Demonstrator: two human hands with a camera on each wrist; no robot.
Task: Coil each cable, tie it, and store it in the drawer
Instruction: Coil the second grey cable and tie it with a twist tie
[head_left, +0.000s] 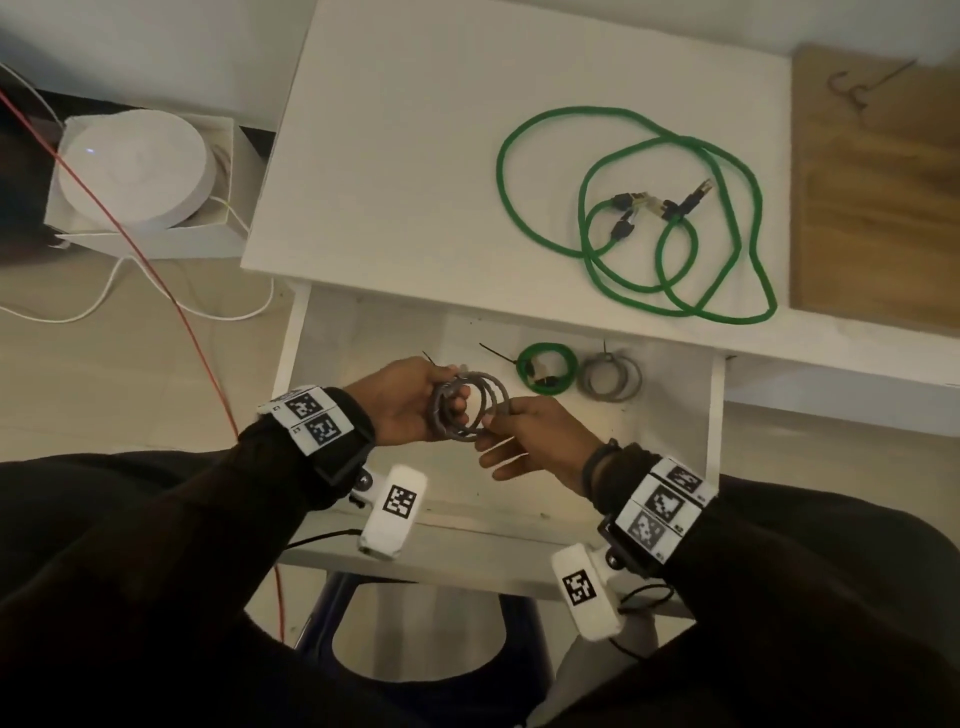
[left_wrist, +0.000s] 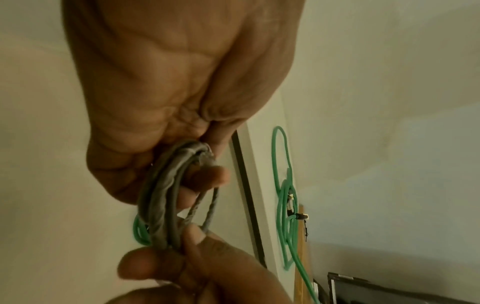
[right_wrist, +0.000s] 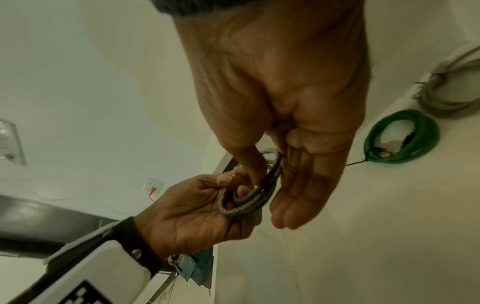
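Over the open drawer (head_left: 716, 415), both hands hold a small grey coiled cable (head_left: 470, 408) (left_wrist: 166, 195) (right_wrist: 252, 197). My left hand (head_left: 441, 397) (right_wrist: 194, 205) grips the coil's left side, its fingers curled through the loops. At the right side, my right hand (head_left: 498, 423) (right_wrist: 275, 176) pinches it between thumb and forefinger while the other fingers stay straight. A thin black tie tail (head_left: 429, 357) sticks out by the left thumb. A tied green coil (head_left: 548, 369) (right_wrist: 402, 137) and a tied grey coil (head_left: 610, 376) (right_wrist: 446, 92) lie in the drawer. A loose green cable (head_left: 649, 218) sprawls on the white tabletop (head_left: 389, 156).
A wooden board (head_left: 878, 197) lies at the tabletop's right edge. Left of the table, a white box with a round white device (head_left: 135, 166) sits on the floor. A red wire (head_left: 156, 270) and white wires run past it. A dark stool (head_left: 415, 649) stands under the drawer.
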